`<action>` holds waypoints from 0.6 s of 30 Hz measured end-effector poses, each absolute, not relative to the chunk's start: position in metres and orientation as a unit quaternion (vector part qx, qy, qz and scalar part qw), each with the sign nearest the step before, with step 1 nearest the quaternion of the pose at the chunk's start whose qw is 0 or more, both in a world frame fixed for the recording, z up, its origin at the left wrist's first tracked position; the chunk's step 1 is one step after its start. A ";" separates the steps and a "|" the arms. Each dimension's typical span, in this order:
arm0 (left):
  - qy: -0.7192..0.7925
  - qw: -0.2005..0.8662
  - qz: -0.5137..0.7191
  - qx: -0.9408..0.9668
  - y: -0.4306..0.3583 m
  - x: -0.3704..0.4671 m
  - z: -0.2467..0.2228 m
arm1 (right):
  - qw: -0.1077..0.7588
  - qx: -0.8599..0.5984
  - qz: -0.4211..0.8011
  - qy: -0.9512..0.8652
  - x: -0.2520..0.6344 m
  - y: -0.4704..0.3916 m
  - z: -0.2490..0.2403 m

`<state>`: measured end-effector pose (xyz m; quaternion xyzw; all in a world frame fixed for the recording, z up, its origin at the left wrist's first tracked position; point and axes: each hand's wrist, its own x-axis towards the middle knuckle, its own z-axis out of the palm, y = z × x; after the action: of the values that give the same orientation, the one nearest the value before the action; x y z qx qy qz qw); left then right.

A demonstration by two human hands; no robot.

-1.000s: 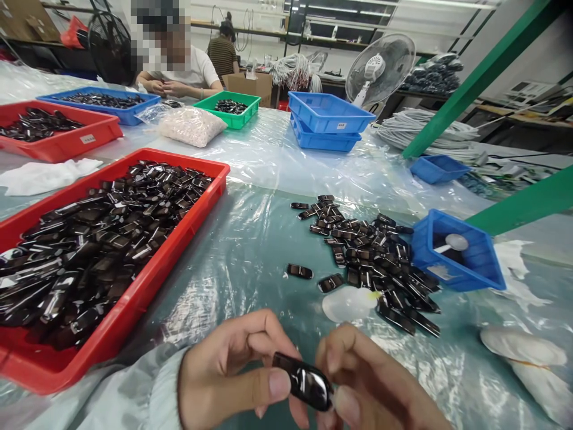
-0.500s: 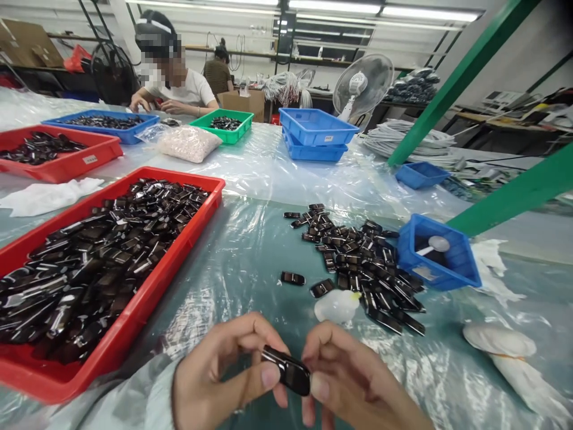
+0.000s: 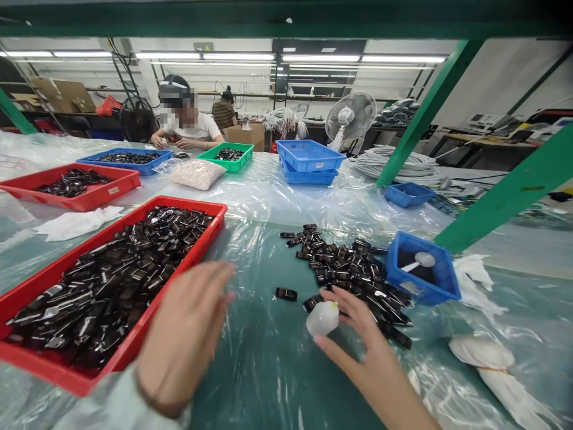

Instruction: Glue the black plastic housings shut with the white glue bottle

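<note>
The blurred left hand [image 3: 183,328] hovers near the red tray [image 3: 40,371], its grip unreadable. The right hand [image 3: 364,343] curves round the white bottle [image 3: 321,320], likely suiting its roundness; whether it grasps is unclear. Beyond, dark pieces [image 3: 342,263] lie heaped, probably for easy reach.

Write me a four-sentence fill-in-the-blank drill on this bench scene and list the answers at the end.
1. The hand at the white bottle is the person's ____ one.
2. The left hand is nearest to a large tray coloured ____.
3. The stack of blue trays near the fan contains ____ trays.
4. The small tray of dark parts just right of the plastic bag is coloured ____.

Missing words: right; red; two; green.
</note>
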<state>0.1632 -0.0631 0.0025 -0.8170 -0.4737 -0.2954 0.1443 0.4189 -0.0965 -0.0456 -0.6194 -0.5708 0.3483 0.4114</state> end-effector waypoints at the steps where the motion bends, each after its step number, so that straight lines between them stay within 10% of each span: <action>1: -0.441 0.116 -0.278 -0.845 -0.063 0.182 -0.007 | 0.391 -0.615 0.360 -0.583 0.415 -0.097 -0.047; 18: -0.441 -0.092 -0.267 -0.852 -0.061 0.234 -0.067 | 0.444 -0.598 0.342 -0.573 0.421 -0.105 -0.047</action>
<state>0.2336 -0.0612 -0.0671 -0.8518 -0.4412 -0.2671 -0.0919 0.4207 -0.1046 -0.0474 -0.5978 -0.5730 0.3425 0.4439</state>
